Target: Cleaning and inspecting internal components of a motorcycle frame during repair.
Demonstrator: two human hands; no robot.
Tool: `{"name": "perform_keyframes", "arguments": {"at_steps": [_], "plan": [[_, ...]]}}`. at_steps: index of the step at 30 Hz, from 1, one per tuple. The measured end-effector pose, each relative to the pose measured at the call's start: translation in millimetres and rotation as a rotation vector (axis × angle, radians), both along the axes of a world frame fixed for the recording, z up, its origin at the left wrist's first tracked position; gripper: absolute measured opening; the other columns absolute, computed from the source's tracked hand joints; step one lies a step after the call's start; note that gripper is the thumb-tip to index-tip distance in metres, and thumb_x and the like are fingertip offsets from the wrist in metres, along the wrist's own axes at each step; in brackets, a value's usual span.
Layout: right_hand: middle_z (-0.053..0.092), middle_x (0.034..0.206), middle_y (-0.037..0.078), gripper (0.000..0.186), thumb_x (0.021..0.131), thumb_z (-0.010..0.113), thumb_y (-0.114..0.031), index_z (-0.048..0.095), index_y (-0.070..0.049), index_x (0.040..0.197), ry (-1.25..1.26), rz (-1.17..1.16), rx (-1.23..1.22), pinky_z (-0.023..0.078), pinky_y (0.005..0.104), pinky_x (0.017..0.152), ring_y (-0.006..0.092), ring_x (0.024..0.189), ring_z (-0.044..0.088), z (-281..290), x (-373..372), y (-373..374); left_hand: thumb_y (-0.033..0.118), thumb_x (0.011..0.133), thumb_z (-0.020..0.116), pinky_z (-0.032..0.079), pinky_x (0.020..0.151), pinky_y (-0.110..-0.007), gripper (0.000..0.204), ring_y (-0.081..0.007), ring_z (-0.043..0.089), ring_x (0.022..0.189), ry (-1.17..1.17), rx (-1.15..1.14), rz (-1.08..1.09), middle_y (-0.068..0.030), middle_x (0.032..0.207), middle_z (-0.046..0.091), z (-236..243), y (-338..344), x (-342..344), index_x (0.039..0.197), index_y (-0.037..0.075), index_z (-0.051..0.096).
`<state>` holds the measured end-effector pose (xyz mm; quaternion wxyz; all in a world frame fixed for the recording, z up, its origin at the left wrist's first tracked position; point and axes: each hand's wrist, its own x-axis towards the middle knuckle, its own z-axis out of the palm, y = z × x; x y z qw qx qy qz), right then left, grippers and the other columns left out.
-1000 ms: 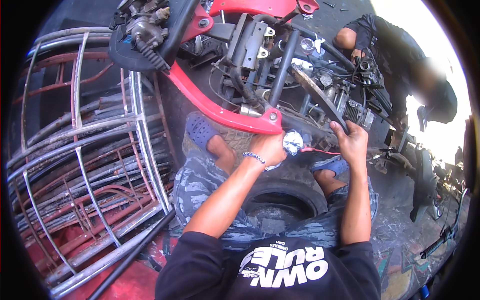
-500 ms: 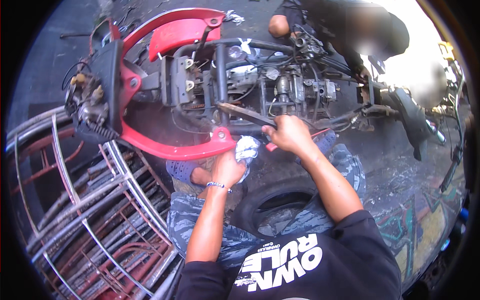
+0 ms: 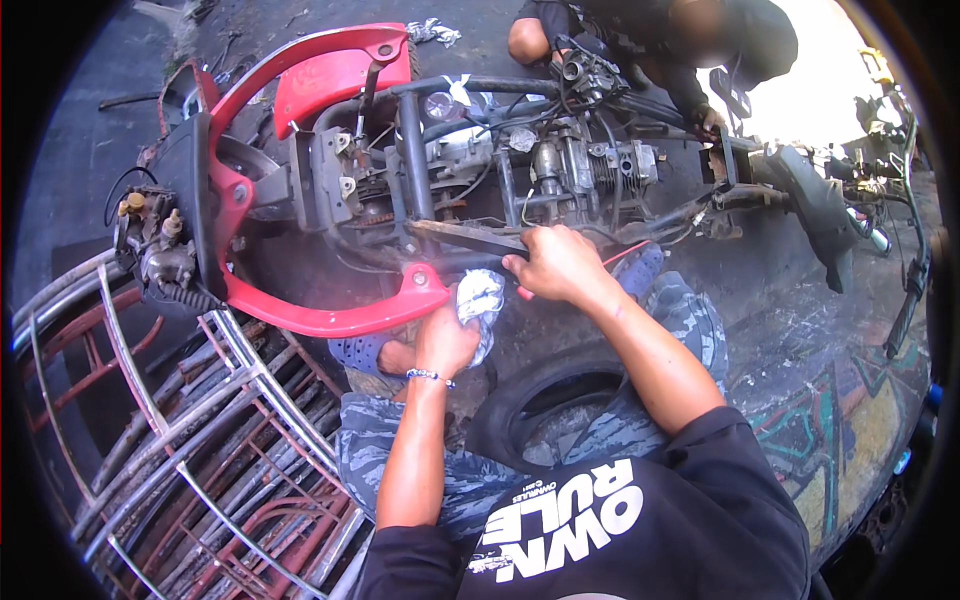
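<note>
"Lower across the bare motorcycle frame than a second ago, the flat dark bar now runs almost level, its worn brown tip beside the foot of a cross tube."

"Who holds it?"

"A person in a dark printed shirt, whose right hand wraps its grip firmly around the bar's near end."

"And the left?"

"Narrow in its grip, the left hand bunches a crumpled pale rag just below the bolted end of a red curved rail; whether its fingers also touch the rail, I cannot tell."

"What surrounds them?"

"An engine sits within the frame beyond the right hand. A tyre lies between the person's legs, and a tubular metal rack fills the lower left. At upper right, a co-worker's hand reaches the frame's other end."
</note>
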<state>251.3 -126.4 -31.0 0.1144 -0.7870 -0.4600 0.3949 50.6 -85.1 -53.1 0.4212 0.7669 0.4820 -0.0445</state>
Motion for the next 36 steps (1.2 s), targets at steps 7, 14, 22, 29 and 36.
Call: {"name": "perform_keyframes", "arguments": {"at_steps": [7, 14, 22, 29, 36], "plan": [[0.064, 0.08, 0.027, 0.035, 0.078, 0.065, -0.031, 0.068, 0.003, 0.082, 0.007, -0.015, 0.028, 0.05, 0.0469, 0.077, 0.0418, 0.081, 0.064, 8, 1, 3, 0.012, 0.072, 0.063, 0.047, 0.085, -0.044, 0.05, -0.0403, 0.059, 0.099, 0.018, -0.011, -0.073, -0.0264, 0.103, 0.061, -10, -1, -7, 0.119, -0.001, 0.052], [0.066, 0.07, 0.018, 0.033, 0.079, 0.065, -0.034, 0.066, -0.001, 0.08, -0.034, 0.017, 0.025, 0.05, 0.0457, 0.076, 0.0376, 0.078, 0.064, 7, 4, 0, 0.012, 0.072, 0.062, 0.047, 0.085, -0.044, 0.05, -0.0402, 0.059, 0.099, 0.04, -0.044, -0.069, -0.0262, 0.103, 0.062, 6, -1, 5, 0.12, 0.0, 0.052], [0.065, 0.078, 0.022, 0.034, 0.078, 0.065, -0.034, 0.066, 0.0, 0.082, -0.03, 0.037, 0.038, 0.05, 0.0468, 0.076, 0.0398, 0.081, 0.064, 12, 3, 5, 0.01, 0.073, 0.058, 0.047, 0.087, -0.042, 0.047, -0.0389, 0.058, 0.102, 0.074, -0.071, -0.094, -0.0247, 0.104, 0.062, 13, -1, 11, 0.118, 0.0, 0.054], [0.065, 0.078, 0.023, 0.032, 0.077, 0.066, -0.031, 0.066, 0.0, 0.081, -0.006, 0.056, 0.087, 0.05, 0.0465, 0.077, 0.0395, 0.082, 0.064, 17, -1, 5, 0.011, 0.072, 0.059, 0.047, 0.085, -0.044, 0.044, -0.0392, 0.058, 0.101, 0.104, -0.125, -0.156, -0.0246, 0.101, 0.063, 16, 1, 10, 0.114, 0.001, 0.056], [0.065, 0.079, 0.023, 0.031, 0.078, 0.065, -0.03, 0.066, 0.001, 0.082, 0.014, 0.07, 0.091, 0.05, 0.0467, 0.077, 0.0394, 0.083, 0.064, 16, -5, 8, 0.014, 0.071, 0.06, 0.046, 0.085, -0.043, 0.046, -0.0388, 0.058, 0.101, 0.156, -0.108, -0.166, -0.0241, 0.102, 0.063, 17, 0, 10, 0.115, 0.002, 0.056]]}}
